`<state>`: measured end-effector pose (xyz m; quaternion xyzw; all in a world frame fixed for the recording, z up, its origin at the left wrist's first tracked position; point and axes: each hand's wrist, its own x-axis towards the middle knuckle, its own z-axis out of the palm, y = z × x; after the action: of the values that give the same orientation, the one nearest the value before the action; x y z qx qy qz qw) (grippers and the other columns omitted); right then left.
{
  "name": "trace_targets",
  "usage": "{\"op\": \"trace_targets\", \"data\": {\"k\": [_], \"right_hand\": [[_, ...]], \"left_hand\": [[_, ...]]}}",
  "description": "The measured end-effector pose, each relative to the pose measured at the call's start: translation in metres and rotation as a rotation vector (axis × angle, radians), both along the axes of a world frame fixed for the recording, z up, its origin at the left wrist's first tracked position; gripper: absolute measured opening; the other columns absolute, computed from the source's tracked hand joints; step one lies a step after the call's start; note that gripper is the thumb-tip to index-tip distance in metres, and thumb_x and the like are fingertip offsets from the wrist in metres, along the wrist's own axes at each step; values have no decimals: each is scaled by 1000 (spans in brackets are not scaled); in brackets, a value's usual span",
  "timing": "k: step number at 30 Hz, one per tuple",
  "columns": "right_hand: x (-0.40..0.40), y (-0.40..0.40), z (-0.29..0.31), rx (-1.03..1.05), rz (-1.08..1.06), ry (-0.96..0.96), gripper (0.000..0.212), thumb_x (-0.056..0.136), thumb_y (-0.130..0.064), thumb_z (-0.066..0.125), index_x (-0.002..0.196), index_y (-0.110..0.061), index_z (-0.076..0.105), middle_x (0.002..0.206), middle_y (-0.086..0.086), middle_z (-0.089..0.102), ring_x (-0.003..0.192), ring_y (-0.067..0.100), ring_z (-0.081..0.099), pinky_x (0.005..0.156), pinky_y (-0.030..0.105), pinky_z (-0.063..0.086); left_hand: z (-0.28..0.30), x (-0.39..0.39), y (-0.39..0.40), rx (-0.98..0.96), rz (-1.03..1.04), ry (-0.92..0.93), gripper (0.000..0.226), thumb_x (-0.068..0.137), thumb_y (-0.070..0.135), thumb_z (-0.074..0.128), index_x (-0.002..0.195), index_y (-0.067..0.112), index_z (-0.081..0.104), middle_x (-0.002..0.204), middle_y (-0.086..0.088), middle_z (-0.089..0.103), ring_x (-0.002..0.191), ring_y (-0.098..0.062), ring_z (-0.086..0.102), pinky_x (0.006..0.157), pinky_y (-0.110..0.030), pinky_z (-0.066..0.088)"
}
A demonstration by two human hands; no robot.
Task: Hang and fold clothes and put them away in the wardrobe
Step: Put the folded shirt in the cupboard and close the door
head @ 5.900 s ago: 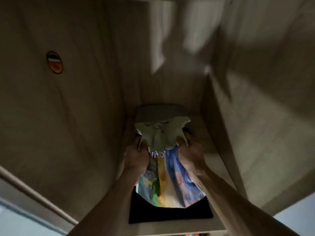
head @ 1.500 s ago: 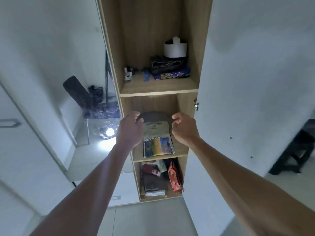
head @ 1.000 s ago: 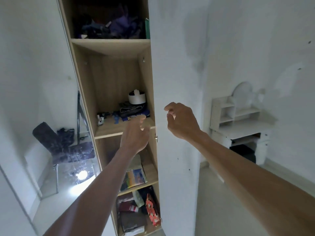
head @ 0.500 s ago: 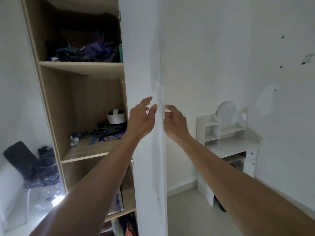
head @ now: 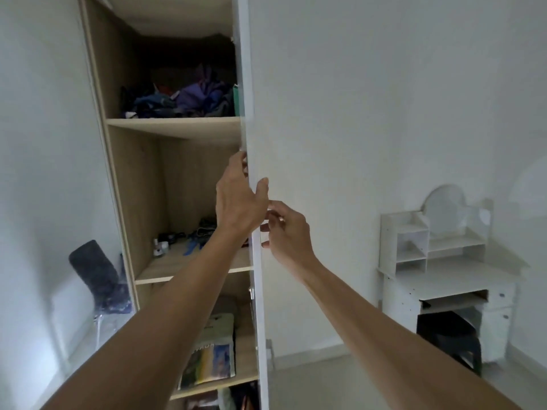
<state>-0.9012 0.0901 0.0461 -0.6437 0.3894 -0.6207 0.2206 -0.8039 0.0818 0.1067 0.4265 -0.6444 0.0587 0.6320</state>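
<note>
The wardrobe stands with its white door swung out, seen almost edge-on. My left hand grips the door's edge at chest height, fingers on the inner side and thumb on the outer face. My right hand is just right of it, with loosely curled fingertips touching the outer face near the edge. A folded pale shirt with a colourful print lies on a lower shelf, partly behind my left forearm.
A heap of dark and purple clothes fills the upper shelf. Small items sit on the middle shelf. A white desk with a shelf unit stands at the right wall, a dark stool beneath it. A dark chair is at the left.
Both hands left the folded shirt on the shelf and rose to the door. My view lifted and turned right, then back. The left hand now grips the door's edge.
</note>
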Motion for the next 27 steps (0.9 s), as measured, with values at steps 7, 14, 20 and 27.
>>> {"op": "trace_targets", "data": {"k": [7,14,20,27], "right_hand": [[78,-31,-8,-99,123,164,45,102,-5,44,134,-32,59,122,-8,66,103,5,65,87,21,57],[173,-78,-9,-195,88,400,51,97,-11,52,146,-26,45,144,-1,49,124,17,54,107,27,45],[230,-133,3,-141,-20,536,62,101,-22,48,156,-32,21,162,-5,23,146,15,27,116,29,27],[277,-200,31,-62,-228,544,71,101,-25,46,158,-40,7,167,-8,0,152,19,10,112,40,35]], "left_hand": [[-8,93,7,-39,117,-25,62,92,12,66,144,16,32,128,-3,59,109,-17,61,94,-27,52],[-12,210,-24,-77,421,-224,67,93,12,67,151,22,35,152,-7,34,129,-16,45,98,-28,48],[-13,291,-71,49,843,-604,67,100,31,54,157,21,21,166,-5,-13,153,-28,-6,118,-53,24],[-9,362,-150,159,901,-738,77,102,47,32,158,14,-10,162,-7,-27,148,-26,-28,121,-58,-3]]}}
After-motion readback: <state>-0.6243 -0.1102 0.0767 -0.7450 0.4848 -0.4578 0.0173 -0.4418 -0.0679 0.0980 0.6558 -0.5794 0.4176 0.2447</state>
